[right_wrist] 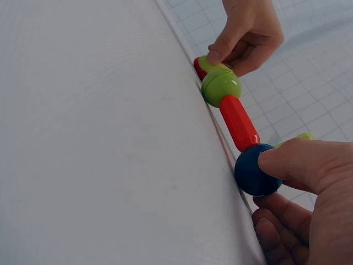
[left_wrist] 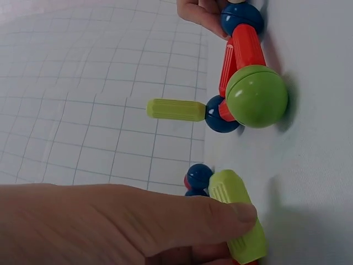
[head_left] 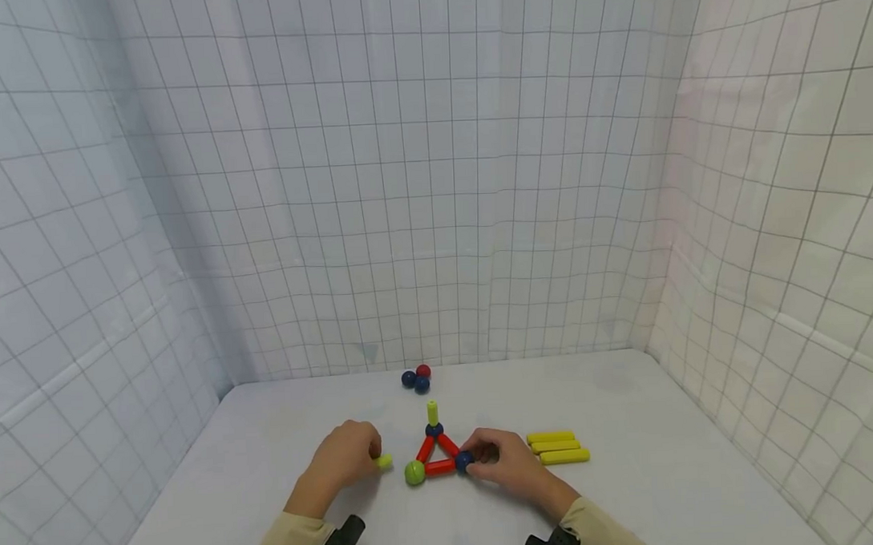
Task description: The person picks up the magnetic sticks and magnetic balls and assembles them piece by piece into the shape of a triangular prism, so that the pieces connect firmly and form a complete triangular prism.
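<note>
On the white table stands a triangle of three red rods (head_left: 440, 467) joined at balls: a green ball (head_left: 415, 472) at the near left, a blue ball (head_left: 463, 462) at the near right, and a second blue ball (head_left: 434, 430) at the far corner. A yellow-green rod (head_left: 432, 413) rises upright from that far ball. My right hand (head_left: 511, 462) pinches the near-right blue ball between thumb and fingers. Left of the triangle, my left hand (head_left: 345, 452) grips a loose yellow-green rod (left_wrist: 229, 187), apart from the green ball. Something red (right_wrist: 199, 67) shows beside this rod, mostly hidden.
Three yellow rods (head_left: 556, 445) lie side by side right of my right hand. Toward the back of the table, a red ball (head_left: 423, 371) sits with two blue balls (head_left: 422, 384). Grid-lined white cloth (head_left: 390, 186) walls the table's back and sides.
</note>
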A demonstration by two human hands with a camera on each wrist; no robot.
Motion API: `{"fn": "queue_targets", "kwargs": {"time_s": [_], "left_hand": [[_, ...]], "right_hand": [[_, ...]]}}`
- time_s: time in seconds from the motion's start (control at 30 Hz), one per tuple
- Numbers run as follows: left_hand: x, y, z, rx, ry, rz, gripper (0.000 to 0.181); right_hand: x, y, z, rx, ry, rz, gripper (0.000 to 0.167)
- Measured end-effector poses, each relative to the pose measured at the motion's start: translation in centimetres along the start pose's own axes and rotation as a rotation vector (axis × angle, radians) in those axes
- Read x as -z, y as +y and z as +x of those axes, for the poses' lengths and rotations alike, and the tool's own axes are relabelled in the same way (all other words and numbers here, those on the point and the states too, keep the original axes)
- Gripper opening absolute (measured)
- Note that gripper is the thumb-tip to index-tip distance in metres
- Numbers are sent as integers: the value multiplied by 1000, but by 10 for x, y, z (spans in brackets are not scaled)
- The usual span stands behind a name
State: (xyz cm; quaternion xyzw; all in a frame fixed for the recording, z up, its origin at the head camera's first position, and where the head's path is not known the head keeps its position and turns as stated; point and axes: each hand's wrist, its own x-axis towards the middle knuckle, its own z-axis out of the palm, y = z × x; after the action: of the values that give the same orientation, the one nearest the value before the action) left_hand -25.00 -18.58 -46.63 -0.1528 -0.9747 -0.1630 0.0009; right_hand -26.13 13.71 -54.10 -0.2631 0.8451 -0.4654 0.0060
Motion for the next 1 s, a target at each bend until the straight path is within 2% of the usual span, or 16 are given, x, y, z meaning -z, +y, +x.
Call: {"fn": "queue_targets", "kwargs": {"time_s": [0.13, 0.3, 0.43, 0.6, 0.7, 0.87, 1.0], "left_hand": [[3, 1, 3, -35, 3, -81, 14], [6, 4, 6, -133, 33, -215, 11], [5, 13, 8, -204, 73, -396, 13], [-1, 32, 14, -264, 130, -606, 16], [-6, 44, 18, -278, 144, -660, 17], [-15, 61, 28, -286, 148, -685, 17], [-24, 69, 34, -273, 147, -700, 17]], "right_hand": [[-1, -1, 0, 0, 2, -4, 20], [0, -3, 1, 4, 0, 0, 20], [1, -4, 1, 5, -4, 1, 20], [1, -1, 2, 12, 4, 0, 20], [1, 0, 2, 10, 5, 2, 19], [0, 1, 1, 12, 4, 8, 20], [1, 1, 1, 21, -2, 18, 21]]}}
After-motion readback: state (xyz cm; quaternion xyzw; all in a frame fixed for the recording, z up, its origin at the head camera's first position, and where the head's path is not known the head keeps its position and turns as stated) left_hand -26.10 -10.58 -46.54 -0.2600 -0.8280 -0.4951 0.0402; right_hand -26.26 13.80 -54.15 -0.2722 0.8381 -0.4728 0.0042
